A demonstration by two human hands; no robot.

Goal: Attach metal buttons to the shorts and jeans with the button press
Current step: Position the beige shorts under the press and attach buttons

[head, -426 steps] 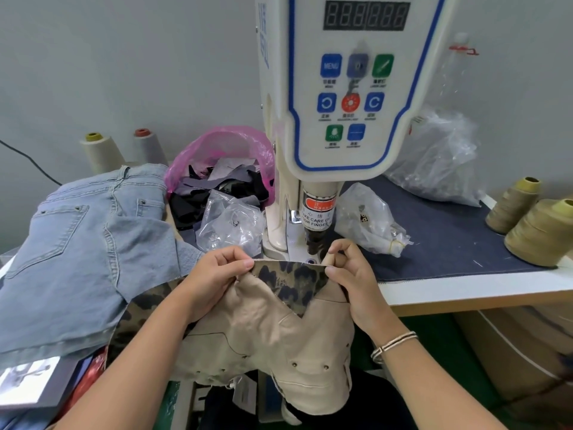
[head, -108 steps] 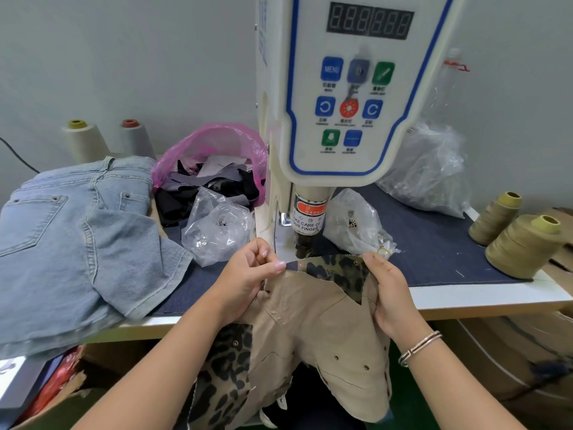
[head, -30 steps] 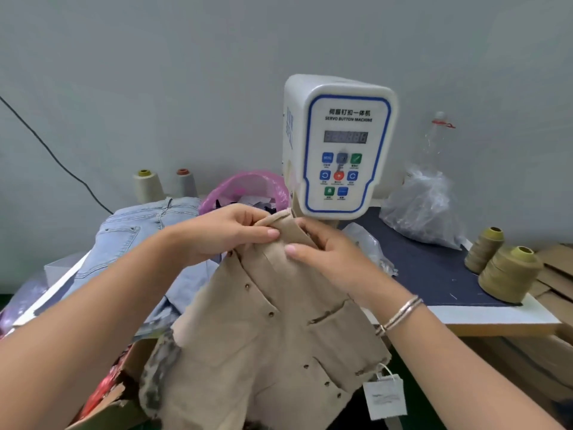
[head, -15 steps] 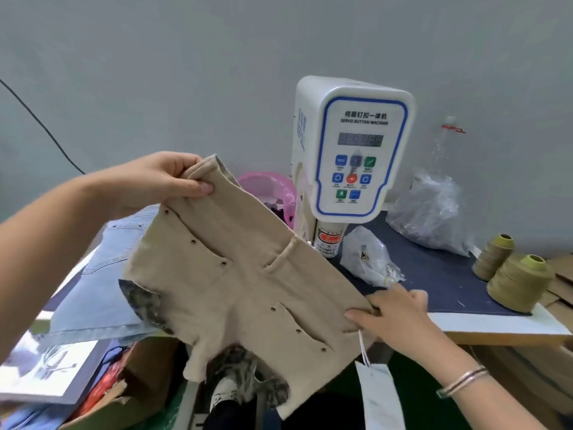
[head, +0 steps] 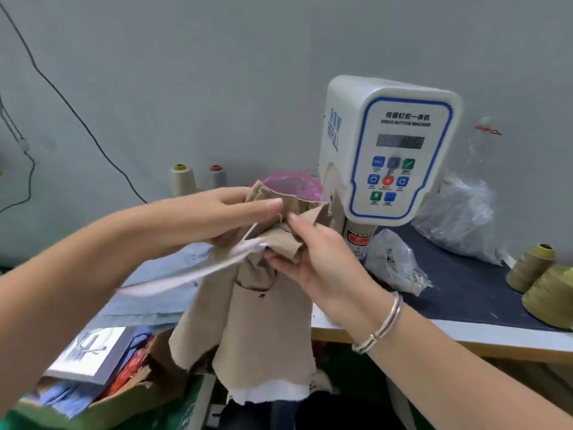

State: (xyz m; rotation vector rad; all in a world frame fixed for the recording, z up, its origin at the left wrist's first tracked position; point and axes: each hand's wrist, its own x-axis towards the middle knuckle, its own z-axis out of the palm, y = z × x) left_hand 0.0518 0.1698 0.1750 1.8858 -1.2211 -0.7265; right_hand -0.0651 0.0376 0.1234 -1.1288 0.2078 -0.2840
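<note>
Shorts (head: 263,308), spread wide a moment ago, now hang bunched; left hand (head: 229,209) and right hand (head: 313,252) both pinch the waistband. Risk: swinging tag (head: 198,274) snags the press (head: 390,150).

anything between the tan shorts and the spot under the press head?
Nothing visible blocks it. Both the left hand and right hand grip the tan shorts, bunched in the air just left of the button press. The die area under the head is hidden behind the right hand and shorts.
</note>
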